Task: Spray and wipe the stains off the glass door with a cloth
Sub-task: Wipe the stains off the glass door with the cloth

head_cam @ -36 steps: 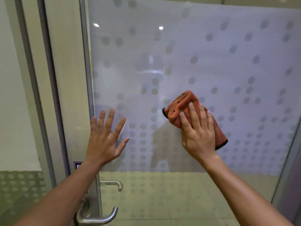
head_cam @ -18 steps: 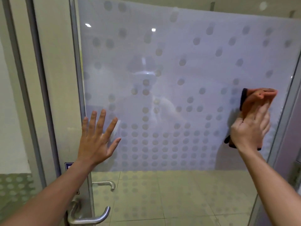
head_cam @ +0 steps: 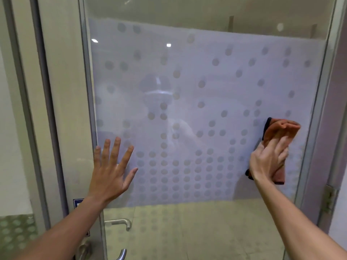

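Head view. Glass door seen straight on, frosted panel with a pattern of grey dots across the middle, clear glass above and below. Left hand flat against the glass near the door's left edge, fingers straight and spread, holding nothing. Right hand near the door's right edge, pressing an orange cloth with a dark trim against the frosted panel; fingers laid fairly straight over the cloth, motion-blurred, so pinch or plain press cannot be told. Cloth bunched, sticking out above the fingertips and hanging below the palm. Metal door handle at lower left, below the left forearm, its twin visible through the glass. Small blue sign on the frame beside the left wrist. Hinge on the right frame. Stains on the glass not discernible.
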`<control>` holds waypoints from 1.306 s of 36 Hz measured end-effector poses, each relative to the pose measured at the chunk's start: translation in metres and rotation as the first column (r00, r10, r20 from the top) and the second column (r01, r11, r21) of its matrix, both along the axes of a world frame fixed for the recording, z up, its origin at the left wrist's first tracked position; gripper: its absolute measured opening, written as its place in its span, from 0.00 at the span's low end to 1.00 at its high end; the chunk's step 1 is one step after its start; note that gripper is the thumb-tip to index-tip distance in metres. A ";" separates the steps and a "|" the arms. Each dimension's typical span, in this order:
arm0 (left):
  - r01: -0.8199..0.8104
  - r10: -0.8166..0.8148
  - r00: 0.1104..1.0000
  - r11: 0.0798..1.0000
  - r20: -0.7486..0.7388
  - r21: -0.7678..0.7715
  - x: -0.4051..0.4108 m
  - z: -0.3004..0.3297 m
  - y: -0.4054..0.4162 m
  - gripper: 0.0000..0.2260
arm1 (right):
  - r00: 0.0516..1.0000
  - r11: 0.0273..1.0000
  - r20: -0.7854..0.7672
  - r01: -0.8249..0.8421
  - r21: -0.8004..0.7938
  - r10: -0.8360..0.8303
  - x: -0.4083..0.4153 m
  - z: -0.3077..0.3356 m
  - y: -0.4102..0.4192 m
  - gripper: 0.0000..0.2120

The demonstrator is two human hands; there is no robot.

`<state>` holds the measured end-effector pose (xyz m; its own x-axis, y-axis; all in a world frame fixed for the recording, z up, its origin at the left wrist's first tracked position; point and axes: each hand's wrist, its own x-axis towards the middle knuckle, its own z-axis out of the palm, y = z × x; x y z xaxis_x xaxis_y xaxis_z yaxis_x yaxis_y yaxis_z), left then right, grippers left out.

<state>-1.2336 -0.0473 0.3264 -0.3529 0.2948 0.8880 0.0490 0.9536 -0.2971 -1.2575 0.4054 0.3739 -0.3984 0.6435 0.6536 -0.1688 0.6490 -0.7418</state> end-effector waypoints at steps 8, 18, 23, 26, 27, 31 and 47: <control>0.005 -0.005 1.000 1.000 -0.028 0.002 -0.004 -0.002 0.001 0.33 | 0.999 0.905 -0.037 -0.006 0.425 0.024 0.013 0.013 -0.092 0.39; 0.039 -0.038 0.998 0.999 -0.057 0.015 -0.001 -0.002 0.005 0.33 | 0.972 0.445 -0.095 -0.010 0.895 0.214 0.016 -0.101 -0.123 0.31; 0.029 -0.029 1.000 0.998 -0.007 0.052 0.009 0.000 0.011 0.34 | 0.936 0.296 0.147 -0.245 0.923 0.319 0.040 -0.128 -0.111 0.34; 0.013 -0.016 0.999 0.999 0.049 0.050 0.016 -0.004 0.012 0.35 | 0.875 0.327 0.293 -0.427 0.843 0.387 0.063 -0.142 -0.113 0.33; 0.007 -0.010 0.997 0.999 0.071 0.047 0.020 -0.007 0.012 0.35 | 0.850 0.367 0.314 -0.478 0.798 0.423 0.070 -0.145 -0.117 0.34; 0.007 -0.012 0.988 0.999 0.157 0.033 0.032 -0.026 0.010 0.35 | 0.748 0.456 0.352 -0.636 0.623 0.563 0.096 -0.159 -0.139 0.42; -0.042 0.026 0.898 0.999 0.440 0.025 0.086 -0.090 -0.003 0.35 | 0.606 0.325 0.572 -0.789 0.521 0.553 0.133 -0.208 -0.188 0.51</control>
